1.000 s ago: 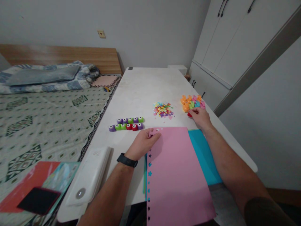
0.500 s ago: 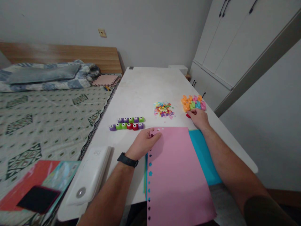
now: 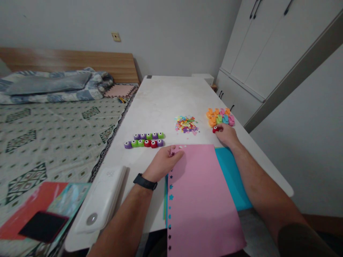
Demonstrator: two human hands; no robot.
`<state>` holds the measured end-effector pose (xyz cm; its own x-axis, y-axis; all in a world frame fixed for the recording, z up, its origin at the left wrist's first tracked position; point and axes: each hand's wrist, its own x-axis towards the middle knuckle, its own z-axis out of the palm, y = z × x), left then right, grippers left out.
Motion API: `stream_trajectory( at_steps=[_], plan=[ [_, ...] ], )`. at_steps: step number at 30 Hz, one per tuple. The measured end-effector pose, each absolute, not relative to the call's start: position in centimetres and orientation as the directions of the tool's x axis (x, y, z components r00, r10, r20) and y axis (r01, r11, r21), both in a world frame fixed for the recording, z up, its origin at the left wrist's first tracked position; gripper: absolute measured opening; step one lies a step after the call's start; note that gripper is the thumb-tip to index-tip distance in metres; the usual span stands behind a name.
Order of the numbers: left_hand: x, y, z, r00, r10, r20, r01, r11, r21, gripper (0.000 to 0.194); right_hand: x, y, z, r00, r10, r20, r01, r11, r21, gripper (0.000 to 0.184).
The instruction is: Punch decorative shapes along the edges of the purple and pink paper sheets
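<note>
A pink sheet of paper [image 3: 202, 200] with small shapes punched along its left edge lies over the near table edge. My left hand [image 3: 166, 160] pinches its top left corner, thumb on top. My right hand [image 3: 227, 135] has its fingers closed on a small red craft punch [image 3: 215, 129], just in front of a cluster of orange, pink, green and blue punches [image 3: 219, 117]. Two rows of purple, green and red punches [image 3: 144, 140] stand beyond my left hand. Between the groups lies a pile of colourful paper cutouts [image 3: 187, 124].
Blue paper [image 3: 233, 178] lies under the pink sheet on the white table [image 3: 166, 103]. A white oblong device [image 3: 103, 200] sits at the table's left edge. On the bed, left, a dark phone-like slab [image 3: 44, 226] rests on coloured packets. White cabinets [image 3: 257, 46] stand at right.
The red punch in my right hand has turned upright, so its white top with a dark dot now shows. My left hand and the pink paper stay put.
</note>
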<state>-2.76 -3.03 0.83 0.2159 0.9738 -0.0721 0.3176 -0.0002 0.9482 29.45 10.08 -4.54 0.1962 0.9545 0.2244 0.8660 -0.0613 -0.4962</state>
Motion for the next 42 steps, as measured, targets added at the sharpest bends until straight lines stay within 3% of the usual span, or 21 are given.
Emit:
stream_trajectory(
  at_steps=[4,19,26,32,42],
  plan=[
    [-2.7,-3.0,0.9,0.216,0.972,-0.09,0.301,0.022,0.953,0.03,29.7,10.1,-4.7,0.172,0.955,0.243,0.862,-0.026,-0.506,0.038],
    [-2.7,-3.0,1.0,0.235,0.969,-0.076,0.318,-0.003,0.948,0.033,29.5,10.3,-5.1,0.151,0.945,0.291,0.911,-0.019,-0.412,0.035],
    [-2.7,-3.1,1.0,0.23,0.97,-0.076,0.313,0.0,0.95,0.031,29.9,10.6,-6.0,0.151,0.948,0.28,0.842,0.025,-0.54,0.04],
    [-2.7,-3.1,1.1,0.218,0.972,-0.084,0.305,0.014,0.952,0.031,30.2,10.5,-5.5,0.145,0.954,0.262,0.817,0.034,-0.575,0.046],
    [-2.6,-3.1,1.0,0.217,0.972,-0.092,0.294,0.024,0.955,0.031,29.6,10.1,-5.3,0.157,0.937,0.312,0.921,-0.025,-0.388,0.045]
  ],
)
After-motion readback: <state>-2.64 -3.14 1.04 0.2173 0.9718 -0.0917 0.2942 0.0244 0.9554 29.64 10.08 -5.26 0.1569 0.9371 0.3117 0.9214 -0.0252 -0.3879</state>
